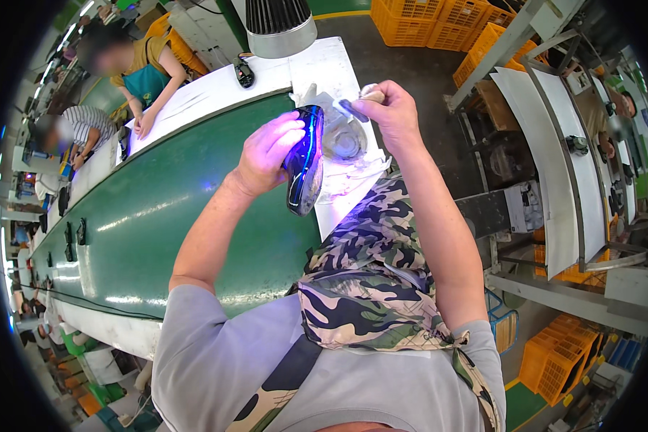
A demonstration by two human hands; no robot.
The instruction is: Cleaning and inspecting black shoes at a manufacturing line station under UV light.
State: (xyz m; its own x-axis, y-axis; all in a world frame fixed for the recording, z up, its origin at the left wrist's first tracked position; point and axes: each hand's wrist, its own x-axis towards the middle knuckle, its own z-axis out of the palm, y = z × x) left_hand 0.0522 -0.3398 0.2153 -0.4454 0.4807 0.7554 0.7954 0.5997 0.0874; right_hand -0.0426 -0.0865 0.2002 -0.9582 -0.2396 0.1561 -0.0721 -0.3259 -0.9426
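My left hand (268,153) is closed around a glossy black shoe (308,169), which it holds up tilted, with blue-violet light falling on shoe and fingers. To its right, my right hand (397,119) pinches a small dark pad with a pale end (354,110), apart from the shoe. The pad's exact kind is hard to make out. Beneath my hands, a round dish (344,144) wrapped in crumpled clear plastic sits on the white bench top (331,61).
A large lamp (281,32) hangs just beyond my hands. On my left runs a green conveyor belt (173,216) bearing several dark shoes. Another shoe (244,72) lies on the white ledge. Co-workers sit at the far left. Orange crates (410,25) and a metal rack (547,165) stand right.
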